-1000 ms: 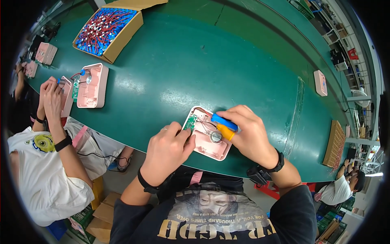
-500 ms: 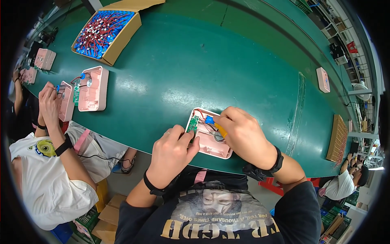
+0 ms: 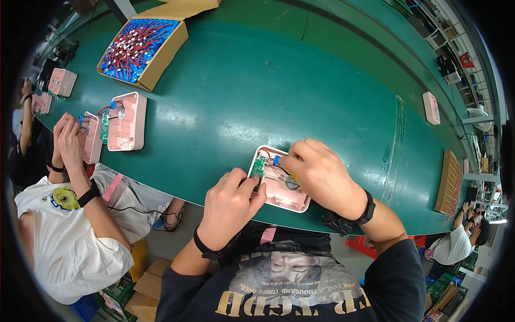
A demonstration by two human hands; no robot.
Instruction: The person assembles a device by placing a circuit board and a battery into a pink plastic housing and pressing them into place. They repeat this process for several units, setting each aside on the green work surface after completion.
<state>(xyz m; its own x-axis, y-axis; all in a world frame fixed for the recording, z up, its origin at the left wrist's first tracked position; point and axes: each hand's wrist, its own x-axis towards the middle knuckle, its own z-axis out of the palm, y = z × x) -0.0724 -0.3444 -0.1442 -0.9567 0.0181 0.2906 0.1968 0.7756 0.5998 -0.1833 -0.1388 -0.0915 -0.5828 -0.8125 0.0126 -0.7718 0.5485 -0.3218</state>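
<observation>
In front of me on the table lies an open pink plastic housing [image 3: 280, 194] with a white rim. Inside it are a green circuit board [image 3: 258, 166] at the left, red and black wires and a round silvery part [image 3: 291, 183]. My left hand [image 3: 230, 197] grips the housing's near left side, its fingertips by the board. Over the far right side, my right hand [image 3: 322, 170] is closed round a yellow tool [image 3: 293, 175], mostly hidden by the fingers. Its fingertips are at a blue part [image 3: 277, 160] in the housing.
A carton [image 3: 161, 60] of blue batteries with red wires stands far left. At left, a co-worker's hands [image 3: 70, 140] work on another pink housing [image 3: 126, 122]. A small pink case [image 3: 431, 108] and a brown divided tray [image 3: 446, 182] are at right. Clear tape [image 3: 394, 145] crosses the table.
The view has shifted slightly. My right hand has turned so its fingers cover more of the yellow tool. The left fingers have drawn back a little from the circuit board.
</observation>
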